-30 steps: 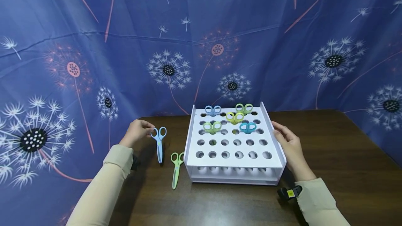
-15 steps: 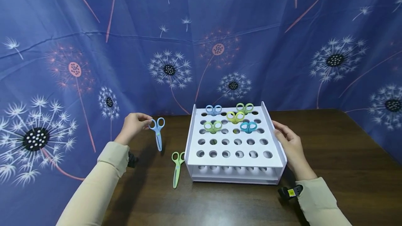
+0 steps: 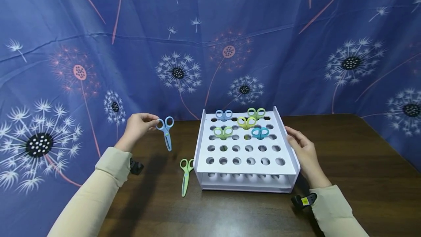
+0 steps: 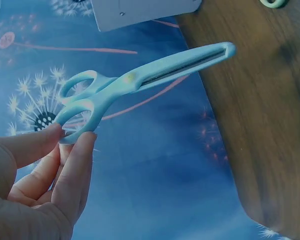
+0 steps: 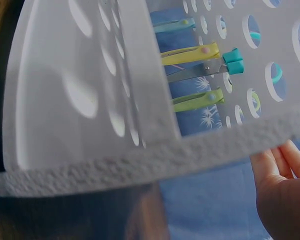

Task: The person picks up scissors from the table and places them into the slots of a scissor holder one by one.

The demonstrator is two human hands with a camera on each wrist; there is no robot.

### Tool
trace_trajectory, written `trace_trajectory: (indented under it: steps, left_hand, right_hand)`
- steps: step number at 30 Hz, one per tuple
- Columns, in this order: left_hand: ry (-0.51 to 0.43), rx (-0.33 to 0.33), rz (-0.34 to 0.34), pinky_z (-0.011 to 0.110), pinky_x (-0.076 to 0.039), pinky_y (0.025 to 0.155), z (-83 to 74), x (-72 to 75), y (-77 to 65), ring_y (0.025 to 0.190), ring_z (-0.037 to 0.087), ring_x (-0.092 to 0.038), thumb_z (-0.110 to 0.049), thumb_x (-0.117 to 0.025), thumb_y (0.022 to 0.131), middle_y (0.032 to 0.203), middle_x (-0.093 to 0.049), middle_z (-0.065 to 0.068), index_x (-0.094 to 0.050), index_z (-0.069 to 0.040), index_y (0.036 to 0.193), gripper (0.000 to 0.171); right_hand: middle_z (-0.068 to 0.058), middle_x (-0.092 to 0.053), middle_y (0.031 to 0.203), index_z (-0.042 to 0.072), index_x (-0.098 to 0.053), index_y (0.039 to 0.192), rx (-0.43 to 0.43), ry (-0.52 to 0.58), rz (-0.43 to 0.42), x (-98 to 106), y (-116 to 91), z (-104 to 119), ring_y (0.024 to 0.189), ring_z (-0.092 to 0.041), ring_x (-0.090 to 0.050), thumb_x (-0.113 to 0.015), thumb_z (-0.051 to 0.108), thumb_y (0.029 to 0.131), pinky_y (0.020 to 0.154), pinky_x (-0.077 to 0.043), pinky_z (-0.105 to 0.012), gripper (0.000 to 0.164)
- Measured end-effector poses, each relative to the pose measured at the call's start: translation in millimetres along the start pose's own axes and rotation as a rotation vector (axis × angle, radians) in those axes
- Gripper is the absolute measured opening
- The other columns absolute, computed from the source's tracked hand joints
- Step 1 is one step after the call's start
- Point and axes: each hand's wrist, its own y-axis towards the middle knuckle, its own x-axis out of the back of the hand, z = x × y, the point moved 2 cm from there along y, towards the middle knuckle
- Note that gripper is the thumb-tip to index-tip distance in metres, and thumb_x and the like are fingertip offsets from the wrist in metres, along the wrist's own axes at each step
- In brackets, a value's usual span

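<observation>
In the head view my left hand [image 3: 139, 127] pinches a handle loop of the light blue scissors [image 3: 167, 134], which hang blades down above the table. The left wrist view shows thumb and fingers on one loop of these scissors [image 4: 132, 82], whose blades are together. A white rack [image 3: 241, 167] with rows of round holes stands in the middle of the table. My right hand [image 3: 304, 153] rests with fairly straight fingers against its right side panel. Green scissors [image 3: 185, 178] lie on the table just left of the rack.
Several scissors stand in the rack's rear holes, handles up: blue [image 3: 223, 115], yellow [image 3: 246, 123], teal [image 3: 260, 133] and green ones [image 3: 223, 132]. Their blades, such as the yellow blade [image 5: 190, 53], show beneath the top plate. A patterned blue cloth [image 3: 204, 46] hangs behind the table.
My left hand has lifted the light blue scissors up and away from me, and they now tilt slightly. The right hand and the rack have stayed in place.
</observation>
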Motion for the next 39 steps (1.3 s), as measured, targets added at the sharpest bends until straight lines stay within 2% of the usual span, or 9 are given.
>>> trace_trajectory:
  steps: [3,9,13,18,22,28,34,39]
  left_hand:
    - [0.024,-0.029,-0.018,0.023,-0.055,0.064,-5.9,3.1,-5.3,0.065,0.001,-0.066,-0.018,-0.067,0.091,0.095,-0.074,0.015,-0.071,0.000,0.107,0.024]
    - [0.013,-0.073,-0.061,0.020,-0.054,0.065,-24.5,11.0,-19.1,0.067,-0.001,-0.066,-0.021,-0.068,0.091,0.099,-0.073,0.019,-0.072,-0.001,0.106,0.025]
    - [-0.014,-0.086,-0.051,0.019,-0.054,0.068,-38.9,17.0,-28.0,0.068,-0.003,-0.066,-0.025,-0.068,0.091,0.101,-0.073,0.017,-0.071,-0.002,0.107,0.028]
    - [-0.067,-0.104,-0.063,0.019,-0.053,0.070,-51.3,24.1,-34.2,0.072,0.000,-0.068,-0.028,-0.068,0.091,0.101,-0.073,0.013,-0.071,-0.004,0.109,0.030]
    - [-0.150,-0.131,-0.078,0.021,-0.055,0.073,-58.9,26.8,-36.8,0.076,0.002,-0.069,-0.027,-0.069,0.090,0.097,-0.073,0.008,-0.070,-0.002,0.109,0.032]
    - [-0.269,-0.191,-0.135,0.020,-0.055,0.073,-70.5,28.7,-45.3,0.075,0.000,-0.069,-0.024,-0.069,0.090,0.082,-0.069,-0.012,-0.067,0.003,0.110,0.034]
    - [-0.434,-0.264,-0.159,0.021,-0.056,0.072,-82.3,24.3,-56.2,0.074,0.004,-0.069,-0.014,-0.071,0.088,0.082,-0.071,-0.007,-0.068,0.006,0.105,0.026]
    - [-0.540,-0.264,-0.137,0.022,-0.056,0.071,-87.1,16.8,-63.1,0.072,0.007,-0.069,-0.012,-0.072,0.087,0.081,-0.071,-0.004,-0.068,0.004,0.101,0.021]
  right_hand:
    - [0.018,-0.067,0.104,0.001,-0.051,0.138,0.003,0.000,0.001,-0.4,0.3,-0.4,0.086,0.001,-0.061,-0.055,0.017,0.099,0.067,-0.051,-0.014,0.042]
    - [0.020,-0.066,0.104,0.000,-0.050,0.138,-0.003,-0.009,0.000,-0.4,0.5,-1.1,0.086,0.002,-0.061,-0.054,0.018,0.099,0.067,-0.051,-0.014,0.044]
    - [0.020,-0.066,0.103,0.000,-0.050,0.139,-0.018,-0.019,-0.005,-0.1,-0.2,-1.9,0.086,0.002,-0.061,-0.054,0.018,0.099,0.067,-0.051,-0.013,0.044]
    - [0.020,-0.065,0.104,0.001,-0.049,0.139,-0.029,-0.022,-0.009,0.5,-0.5,-2.7,0.086,0.002,-0.061,-0.054,0.019,0.099,0.068,-0.051,-0.013,0.045]
    - [0.020,-0.065,0.105,0.000,-0.049,0.140,-0.022,-0.018,-0.002,0.4,0.5,-1.7,0.087,0.002,-0.061,-0.055,0.020,0.099,0.068,-0.051,-0.013,0.046]
    - [0.019,-0.066,0.106,0.003,-0.049,0.140,-0.009,-0.003,0.023,0.7,1.0,-0.4,0.086,0.002,-0.062,-0.055,0.022,0.099,0.068,-0.052,-0.014,0.046]
    - [0.018,-0.065,0.108,0.005,-0.049,0.141,-0.008,-0.011,0.041,1.9,1.8,-0.7,0.087,0.002,-0.062,-0.055,0.025,0.099,0.068,-0.052,-0.014,0.047]
    - [0.019,-0.063,0.109,0.007,-0.048,0.142,-0.033,-0.041,0.037,2.1,2.1,-1.6,0.087,0.003,-0.061,-0.056,0.027,0.099,0.069,-0.052,-0.015,0.048]
